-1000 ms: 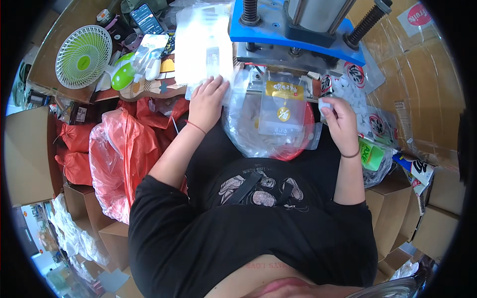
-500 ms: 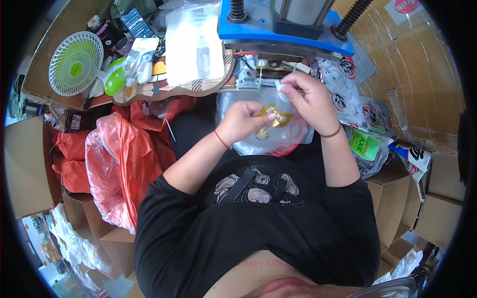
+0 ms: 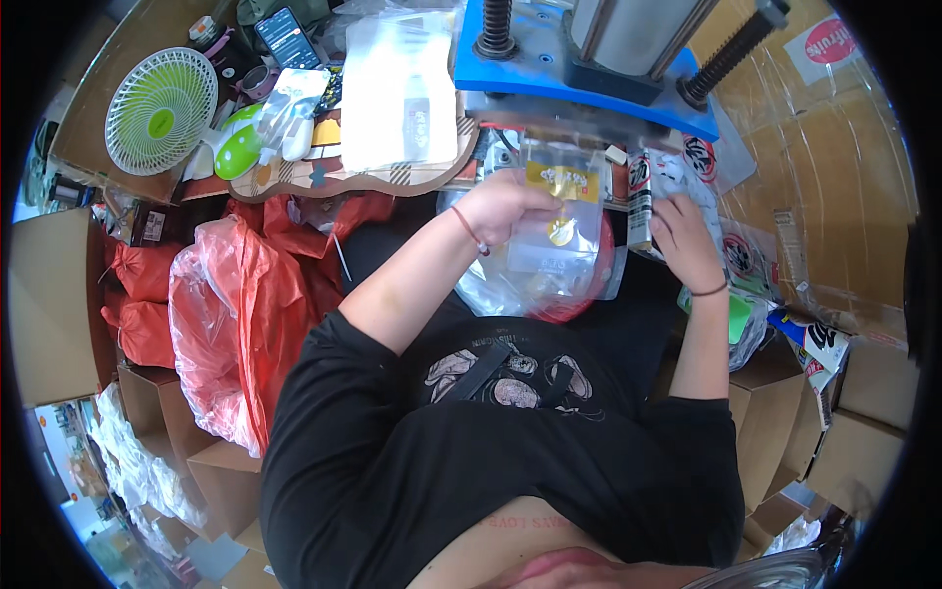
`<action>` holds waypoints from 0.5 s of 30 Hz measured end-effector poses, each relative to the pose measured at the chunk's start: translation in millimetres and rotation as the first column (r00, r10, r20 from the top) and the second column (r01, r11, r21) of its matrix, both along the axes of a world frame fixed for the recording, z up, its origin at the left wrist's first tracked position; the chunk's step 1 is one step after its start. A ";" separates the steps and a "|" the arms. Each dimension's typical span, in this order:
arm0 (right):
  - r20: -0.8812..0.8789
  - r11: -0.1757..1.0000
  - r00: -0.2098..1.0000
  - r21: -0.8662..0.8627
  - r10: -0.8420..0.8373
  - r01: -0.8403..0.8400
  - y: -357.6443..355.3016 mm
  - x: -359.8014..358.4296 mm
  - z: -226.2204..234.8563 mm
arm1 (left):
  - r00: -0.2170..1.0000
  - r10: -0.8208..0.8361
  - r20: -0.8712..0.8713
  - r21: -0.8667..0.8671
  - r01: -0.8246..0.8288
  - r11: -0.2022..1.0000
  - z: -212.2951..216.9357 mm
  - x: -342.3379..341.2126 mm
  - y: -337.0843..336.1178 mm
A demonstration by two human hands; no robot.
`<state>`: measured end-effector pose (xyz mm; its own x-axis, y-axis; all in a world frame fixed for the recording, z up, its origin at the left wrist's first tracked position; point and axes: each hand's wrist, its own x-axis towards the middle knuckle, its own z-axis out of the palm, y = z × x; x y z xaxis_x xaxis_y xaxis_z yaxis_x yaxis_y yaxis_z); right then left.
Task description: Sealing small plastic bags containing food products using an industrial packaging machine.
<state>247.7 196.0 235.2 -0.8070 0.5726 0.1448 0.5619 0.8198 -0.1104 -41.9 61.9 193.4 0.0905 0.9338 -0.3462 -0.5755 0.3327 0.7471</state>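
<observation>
Apparently, left hand touches gold-printed pouch; right hand, half-open, by white pieces.

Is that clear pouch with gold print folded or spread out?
Spread out: the clear pouch shows a broad, flat front, though the left hand covers part.

Place: small workshop, packing sort, by my eye | Heavy kit: blue press with thick springs, table edge | Stock: flat plastic pouches stacked; red sacks bunched below | Around me: open cardboard boxes, both sides | Comforts: green-and-white fan, lit phone
</observation>
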 end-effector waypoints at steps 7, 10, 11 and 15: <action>-0.136 0.955 0.963 -0.153 0.233 -0.253 -11.8 17.5 14.3 | 0.587 0.473 -0.657 0.283 -0.390 0.876 -24.0 -43.0 -19.3; -0.175 0.927 0.966 -0.293 0.190 -0.235 -7.8 22.4 11.0 | -0.496 0.639 -0.587 0.783 -0.147 0.605 -9.3 -85.5 -37.4; -0.176 0.926 0.965 -0.293 0.192 -0.238 -3.7 22.6 7.3 | -0.599 0.531 -0.599 0.678 -0.027 0.735 -15.7 -86.9 -49.5; -0.468 0.886 0.878 -0.444 -0.099 -0.137 13.4 22.0 -13.2 | -0.741 0.325 -0.588 0.322 0.154 0.934 -18.8 -87.3 -76.7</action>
<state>269.7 209.4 222.0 -0.7204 0.6528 0.2342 0.3309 0.6202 -0.7112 -129.2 -14.8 174.5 -0.1497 0.8503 0.5045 0.9660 0.2346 -0.1089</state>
